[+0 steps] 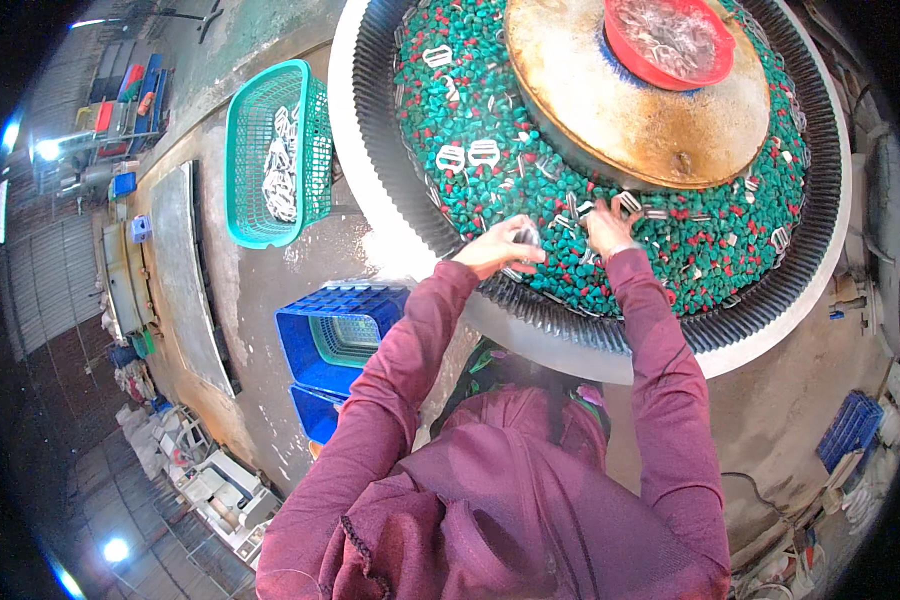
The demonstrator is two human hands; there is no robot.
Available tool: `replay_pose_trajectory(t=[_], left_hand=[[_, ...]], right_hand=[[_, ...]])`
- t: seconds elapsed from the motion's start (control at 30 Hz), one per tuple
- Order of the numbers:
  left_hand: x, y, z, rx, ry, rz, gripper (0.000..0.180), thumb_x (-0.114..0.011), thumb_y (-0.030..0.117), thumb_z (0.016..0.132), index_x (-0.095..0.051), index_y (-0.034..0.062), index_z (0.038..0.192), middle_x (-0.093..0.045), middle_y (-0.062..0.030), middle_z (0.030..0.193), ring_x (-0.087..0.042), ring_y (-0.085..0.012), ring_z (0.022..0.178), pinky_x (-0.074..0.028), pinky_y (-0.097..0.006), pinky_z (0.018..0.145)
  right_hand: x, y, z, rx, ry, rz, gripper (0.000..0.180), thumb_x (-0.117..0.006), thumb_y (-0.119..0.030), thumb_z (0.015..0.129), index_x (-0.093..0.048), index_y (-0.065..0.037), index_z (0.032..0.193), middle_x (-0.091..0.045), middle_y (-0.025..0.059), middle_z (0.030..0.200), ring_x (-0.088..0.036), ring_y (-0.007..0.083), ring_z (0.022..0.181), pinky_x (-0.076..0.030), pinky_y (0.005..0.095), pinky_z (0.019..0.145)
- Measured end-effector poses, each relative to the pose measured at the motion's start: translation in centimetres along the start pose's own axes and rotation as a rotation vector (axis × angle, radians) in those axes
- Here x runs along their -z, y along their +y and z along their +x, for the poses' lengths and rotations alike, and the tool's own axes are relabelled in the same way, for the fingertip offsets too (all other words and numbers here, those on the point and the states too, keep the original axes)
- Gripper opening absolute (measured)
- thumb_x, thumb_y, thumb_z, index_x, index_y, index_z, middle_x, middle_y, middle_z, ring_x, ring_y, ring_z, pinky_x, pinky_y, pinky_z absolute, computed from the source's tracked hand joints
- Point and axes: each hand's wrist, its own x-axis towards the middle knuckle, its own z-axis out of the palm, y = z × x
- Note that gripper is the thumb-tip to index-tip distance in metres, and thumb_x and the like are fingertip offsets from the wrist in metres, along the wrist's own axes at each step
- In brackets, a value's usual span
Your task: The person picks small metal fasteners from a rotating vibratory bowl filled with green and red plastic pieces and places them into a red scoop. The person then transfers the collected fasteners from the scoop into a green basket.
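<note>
Slotted pieces point(483, 153), pale and silvery, strewn over and half sunk in a bed of green and red pebbles point(420, 115), inside a large round tub point(550, 345).

Left hand point(498, 249): fingers bent round a grey bundle point(526, 237), blurred, count unclear; hand over the pebbles, by the near wall of the tub. Right hand point(607, 228): fingers down at the pebbles, a slotted piece point(630, 201) at their tips; cannot tell whether gripped or only touched. Other pieces lie loose between the hands and beyond them. Both wrists in maroon sleeves point(425, 335).

Around the hands: tub wall dark and ribbed inside, rim broad and pale. Middle of tub: a round raised cover point(620, 130), whitish, brown-stained. On it, toward the far side, a red bowl point(638, 70) with a heap of pale grey bits.

Left of tub: green mesh basket point(242, 150), more slotted pieces heaped inside. Nearer the wearer, blue crate point(290, 335) with a smaller green basket point(345, 340) inside. Far right: another blue crate point(850, 430), near the wall.
</note>
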Motion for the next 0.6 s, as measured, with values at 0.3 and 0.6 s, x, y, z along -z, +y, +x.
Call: replay_pose_trajectory(t=[0.3, 0.6], left_hand=[[1.9, -0.9, 0.9, -0.036, -0.078, 0.356, 0.023, -0.061, 0.005, 0.067, -0.050, 0.0059, 0.086, -0.047, -0.0011, 0.096, -0.051, -0.0164, 0.091, -0.049, -0.034, 0.076], [-3.2, -6.9, 4.2, 0.203, 0.097, 1.905, 0.036, -0.063, 0.040, 0.072, -0.068, 0.0086, 0.089, -0.061, -0.0181, 0.096, -0.055, -0.0343, 0.097, -0.048, -0.045, 0.075]], right_hand=[[-3.2, -1.5, -6.1, -0.114, -0.037, 0.275, 0.050, -0.068, -0.042, 0.064, -0.065, -0.008, 0.100, -0.024, 0.0124, 0.142, -0.009, 0.0380, 0.134, -0.008, 0.0737, 0.094], [-4.2, 1.3, -3.4, -0.346, 0.341, 0.224, 0.037, -0.055, -0.041, 0.075, -0.071, -0.009, 0.086, -0.044, 0.0111, 0.126, -0.030, 0.0381, 0.121, -0.015, 0.0654, 0.097]])
